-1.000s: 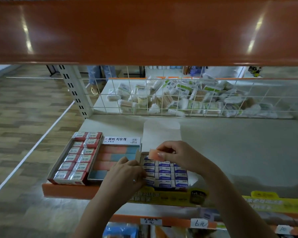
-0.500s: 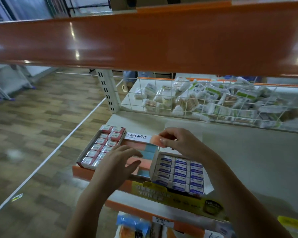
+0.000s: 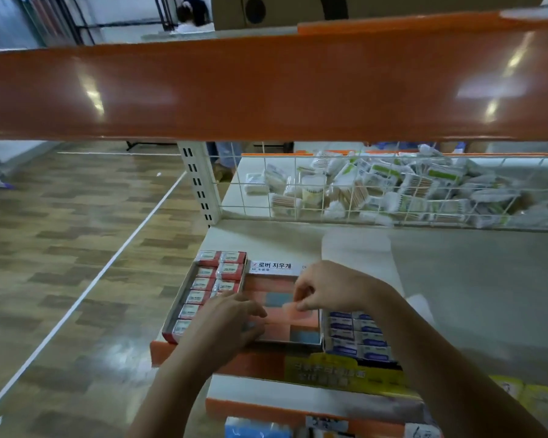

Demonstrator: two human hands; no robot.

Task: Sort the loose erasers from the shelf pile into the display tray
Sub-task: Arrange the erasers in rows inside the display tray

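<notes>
The right hand [image 3: 329,289] pinches a flat pink eraser [image 3: 293,309] between thumb and curled fingertips, low over the middle tray [image 3: 310,342], a shallow box of smooth pink and blue blocks. The left hand [image 3: 225,327] rests at the tray's near left corner, fingers loosely bent; whether they grip anything is unclear. Red-sleeved erasers [image 3: 209,284] fill the left tray, blue-sleeved erasers [image 3: 358,335] the right. A wire basket [image 3: 393,191] of glossy packets stands far behind.

Right hand [image 3: 326,287] apparently pinching, left hand [image 3: 231,324] spread flat, fingers relaxed.
</notes>
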